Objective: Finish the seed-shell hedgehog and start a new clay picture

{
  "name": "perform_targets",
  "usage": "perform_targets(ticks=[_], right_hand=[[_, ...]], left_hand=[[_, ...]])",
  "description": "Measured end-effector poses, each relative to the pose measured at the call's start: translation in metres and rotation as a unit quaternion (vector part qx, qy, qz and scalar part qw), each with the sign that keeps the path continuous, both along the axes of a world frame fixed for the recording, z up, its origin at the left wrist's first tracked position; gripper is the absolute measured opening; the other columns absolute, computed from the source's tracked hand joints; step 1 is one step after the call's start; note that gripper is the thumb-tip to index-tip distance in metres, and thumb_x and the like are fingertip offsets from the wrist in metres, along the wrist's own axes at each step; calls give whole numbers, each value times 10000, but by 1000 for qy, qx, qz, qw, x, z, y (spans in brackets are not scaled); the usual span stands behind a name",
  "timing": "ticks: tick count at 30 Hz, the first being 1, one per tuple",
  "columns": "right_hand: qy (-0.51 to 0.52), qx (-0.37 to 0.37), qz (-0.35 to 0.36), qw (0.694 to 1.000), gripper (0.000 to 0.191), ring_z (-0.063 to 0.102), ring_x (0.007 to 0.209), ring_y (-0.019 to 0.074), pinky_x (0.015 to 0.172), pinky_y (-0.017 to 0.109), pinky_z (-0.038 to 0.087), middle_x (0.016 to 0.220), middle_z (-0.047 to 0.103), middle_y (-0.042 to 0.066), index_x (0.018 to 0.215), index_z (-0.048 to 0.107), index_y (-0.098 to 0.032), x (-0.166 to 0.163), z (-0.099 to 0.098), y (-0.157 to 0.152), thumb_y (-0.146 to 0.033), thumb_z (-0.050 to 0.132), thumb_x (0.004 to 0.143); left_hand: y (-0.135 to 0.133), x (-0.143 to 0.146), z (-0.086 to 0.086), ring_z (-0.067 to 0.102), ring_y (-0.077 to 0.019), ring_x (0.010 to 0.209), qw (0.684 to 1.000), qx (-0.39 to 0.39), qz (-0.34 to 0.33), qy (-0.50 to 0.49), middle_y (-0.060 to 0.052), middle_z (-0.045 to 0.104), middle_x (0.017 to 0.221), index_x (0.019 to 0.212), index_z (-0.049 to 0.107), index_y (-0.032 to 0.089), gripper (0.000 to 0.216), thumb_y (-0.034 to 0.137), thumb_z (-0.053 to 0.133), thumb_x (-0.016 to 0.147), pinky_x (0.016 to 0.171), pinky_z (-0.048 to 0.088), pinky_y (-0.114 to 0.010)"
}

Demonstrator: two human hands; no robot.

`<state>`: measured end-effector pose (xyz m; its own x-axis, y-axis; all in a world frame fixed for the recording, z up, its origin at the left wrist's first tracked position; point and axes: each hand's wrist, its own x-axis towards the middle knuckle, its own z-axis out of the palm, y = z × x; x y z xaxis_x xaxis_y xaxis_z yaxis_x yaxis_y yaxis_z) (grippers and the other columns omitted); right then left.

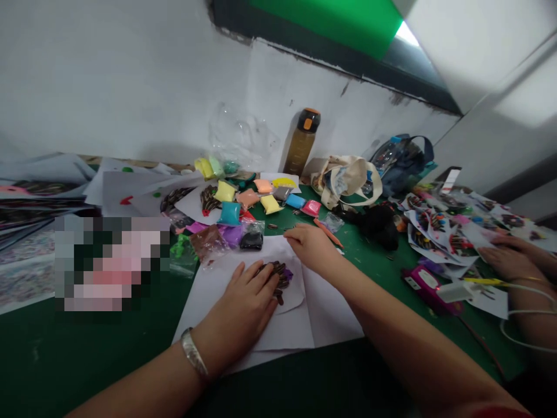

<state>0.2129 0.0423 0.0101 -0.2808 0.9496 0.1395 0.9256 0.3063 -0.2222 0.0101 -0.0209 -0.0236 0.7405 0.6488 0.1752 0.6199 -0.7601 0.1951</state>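
Observation:
My left hand [241, 310], with a silver bangle at the wrist, lies with its fingers stretched over a cluster of dark striped sunflower seeds [282, 277]. A bit of purple clay shows at the cluster's right edge. The seeds sit on a rounded white paper piece [293, 299] on top of larger white sheets [270, 334]. My right hand [314, 248] is just beyond the cluster, at the sheets' far edge. Its thumb and forefinger are pinched together; whatever is between them is too small to make out. A few loose seeds [272, 226] lie on the green table nearby.
Bags of coloured clay [228, 213] spread behind the paper. A tall bottle [302, 142] and a cream tote bag [348, 180] stand by the wall. Paper stacks [39, 244] are at left. Another person's hands [513, 261], a purple device [429, 287] and cables are at right.

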Motion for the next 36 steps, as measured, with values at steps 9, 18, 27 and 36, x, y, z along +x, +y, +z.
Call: perform_targets(ticks=[9,18,27,36], right_hand=[[-30,-3,20,999,242,600,902,232,805,309,418,948,661,153,896,697,-123,-36,-17,54,-66,473,823],[198,-76,-21,977,197,639,692,129,655,222,461,801,694,-11,915,671,-215,5,-12,-26,-215,476,888],[225,-59,-43,972,173,583,731,130,668,226,392,759,658,-17,793,657,-215,7,-23,-56,-206,505,875],[146,-49,-48,987,184,567,765,149,697,254,368,804,656,20,797,626,-186,-1,-29,-57,-177,470,893]], left_hand=[[0,-1,3,388,-315,1282,1000,-18,-1,-2,-94,484,1390,1352,454,202,418,254,411,939,1047,305,-572],[0,0,0,379,-318,1295,1000,-11,0,-2,-103,466,1406,1340,469,201,408,264,416,941,1045,301,-578],[0,0,-4,371,-302,1314,999,30,-9,-3,-90,470,1414,1332,481,194,398,271,413,948,1053,303,-576],[0,1,-3,397,-308,1295,999,34,-10,-9,-110,491,1393,1308,512,175,386,260,424,942,1037,324,-581]])
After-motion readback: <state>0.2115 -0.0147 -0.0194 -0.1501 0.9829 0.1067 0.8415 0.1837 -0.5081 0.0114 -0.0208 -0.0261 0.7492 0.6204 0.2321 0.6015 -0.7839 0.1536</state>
